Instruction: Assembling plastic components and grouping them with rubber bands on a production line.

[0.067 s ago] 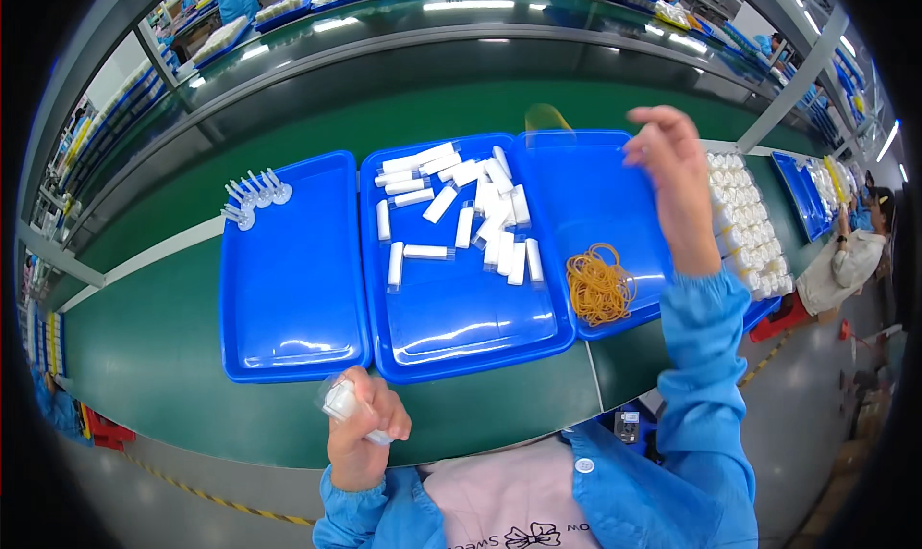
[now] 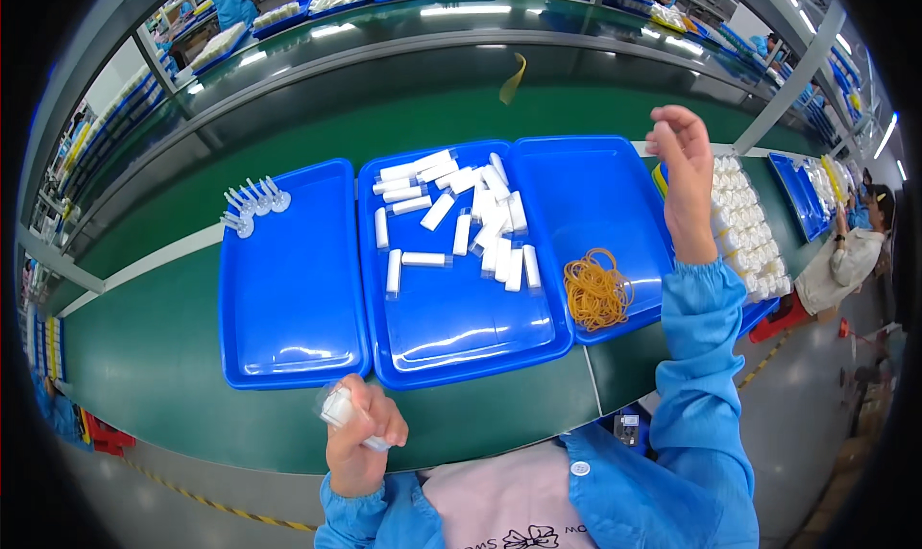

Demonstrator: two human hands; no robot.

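My left hand (image 2: 360, 434) is closed around a white roll in clear wrapping (image 2: 337, 407), just in front of the left and middle trays. My right hand (image 2: 686, 170) is raised over the right edge of the right-hand blue tray (image 2: 600, 213). Its fingers are loosely bent, the thumb stands apart, and I see nothing held in them. A thin, yellowish, see-through strip (image 2: 514, 80) is in the air beyond the trays, touched by neither hand. Tan rubber bands (image 2: 597, 292) lie heaped in the right tray's near corner.
Several wrapped white rolls (image 2: 441, 210) lie in the middle blue tray (image 2: 461, 352). Clear stemmed plastic pieces (image 2: 257, 201) stand at the far corner of the left blue tray (image 2: 288, 299). White bundles (image 2: 744, 227) are stacked at the right. A co-worker (image 2: 850, 251) is at far right.
The yellowish strip has moved farther away and slightly left, from above the right tray's far rim. My right hand has shifted a little right; my left hand still holds the roll.
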